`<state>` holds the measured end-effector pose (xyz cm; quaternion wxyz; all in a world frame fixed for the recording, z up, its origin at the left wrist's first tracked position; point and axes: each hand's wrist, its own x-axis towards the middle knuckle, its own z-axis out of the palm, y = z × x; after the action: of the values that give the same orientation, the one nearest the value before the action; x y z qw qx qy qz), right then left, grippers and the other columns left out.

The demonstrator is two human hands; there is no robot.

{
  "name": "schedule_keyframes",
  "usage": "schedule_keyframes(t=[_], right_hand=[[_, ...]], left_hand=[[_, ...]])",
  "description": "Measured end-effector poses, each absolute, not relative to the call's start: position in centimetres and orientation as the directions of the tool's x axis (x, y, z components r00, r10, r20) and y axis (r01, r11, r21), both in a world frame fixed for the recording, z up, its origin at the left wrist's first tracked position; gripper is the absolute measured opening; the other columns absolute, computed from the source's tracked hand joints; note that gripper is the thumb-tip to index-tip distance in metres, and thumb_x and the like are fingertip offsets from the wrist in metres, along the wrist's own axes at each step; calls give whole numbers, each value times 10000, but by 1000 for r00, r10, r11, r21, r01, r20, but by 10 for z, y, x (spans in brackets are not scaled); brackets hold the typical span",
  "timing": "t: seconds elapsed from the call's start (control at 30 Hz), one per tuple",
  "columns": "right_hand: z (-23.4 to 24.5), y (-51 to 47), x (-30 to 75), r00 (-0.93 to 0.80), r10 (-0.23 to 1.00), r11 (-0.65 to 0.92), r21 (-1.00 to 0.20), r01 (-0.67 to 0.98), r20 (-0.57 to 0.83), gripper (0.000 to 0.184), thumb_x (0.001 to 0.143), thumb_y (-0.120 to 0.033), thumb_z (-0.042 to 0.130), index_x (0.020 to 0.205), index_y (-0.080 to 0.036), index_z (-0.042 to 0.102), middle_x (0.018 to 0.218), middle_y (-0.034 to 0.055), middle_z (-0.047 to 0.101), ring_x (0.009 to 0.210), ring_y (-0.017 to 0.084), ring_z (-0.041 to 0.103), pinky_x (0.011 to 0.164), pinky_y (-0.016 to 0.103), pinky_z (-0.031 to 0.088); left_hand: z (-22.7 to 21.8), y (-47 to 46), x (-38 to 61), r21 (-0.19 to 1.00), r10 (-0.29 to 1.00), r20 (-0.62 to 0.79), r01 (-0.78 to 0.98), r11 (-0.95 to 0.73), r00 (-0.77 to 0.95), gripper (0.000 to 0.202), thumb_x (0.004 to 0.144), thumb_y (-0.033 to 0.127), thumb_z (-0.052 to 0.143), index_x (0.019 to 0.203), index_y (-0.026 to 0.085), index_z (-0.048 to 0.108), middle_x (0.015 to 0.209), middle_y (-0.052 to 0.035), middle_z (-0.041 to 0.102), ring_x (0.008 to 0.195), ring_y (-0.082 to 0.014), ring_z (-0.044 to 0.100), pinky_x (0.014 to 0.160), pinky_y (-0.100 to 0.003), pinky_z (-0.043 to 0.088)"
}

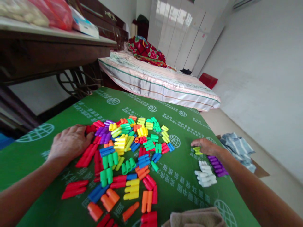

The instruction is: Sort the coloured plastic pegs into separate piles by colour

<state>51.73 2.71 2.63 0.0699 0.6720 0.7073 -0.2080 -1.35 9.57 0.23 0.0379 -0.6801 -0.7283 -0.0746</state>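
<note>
My left hand (71,142) lies palm down on the green board (189,192), its fingers loosely spread beside red bullet-shaped building blocks (87,154). At the right, my right hand (205,145) has its fingers closed at a yellow-green bullet-shaped building block (197,151); the far side of the grip is hidden. Just below that hand are a group of white blocks (204,175) and a row of purple blocks (216,165), partly covered by my forearm. A wide loose pile of yellow blocks (120,143), green blocks (110,160) and other colours spreads between my hands.
A brown-grey cloth (196,218) lies at the board's near edge. Beyond the far edge stands a bed (161,85). A dark wooden table (52,50) with bags on it is at the left. Striped blue fabric (238,149) sits on cardboard at the right.
</note>
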Motion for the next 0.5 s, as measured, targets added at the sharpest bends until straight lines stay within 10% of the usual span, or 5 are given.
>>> schedule_keyframes(t=[0.5], right_hand=[[42, 61, 419, -239, 960, 197, -254, 947, -146, 343, 770, -144, 538, 1084, -237, 639, 884, -6, 687, 761, 121, 618, 666, 191, 433]], left_hand=[[1, 95, -15, 41, 986, 151, 997, 63, -68, 576, 853, 483, 244, 1209, 112, 505, 1286, -160, 500, 1163, -325, 437, 953, -454, 339]])
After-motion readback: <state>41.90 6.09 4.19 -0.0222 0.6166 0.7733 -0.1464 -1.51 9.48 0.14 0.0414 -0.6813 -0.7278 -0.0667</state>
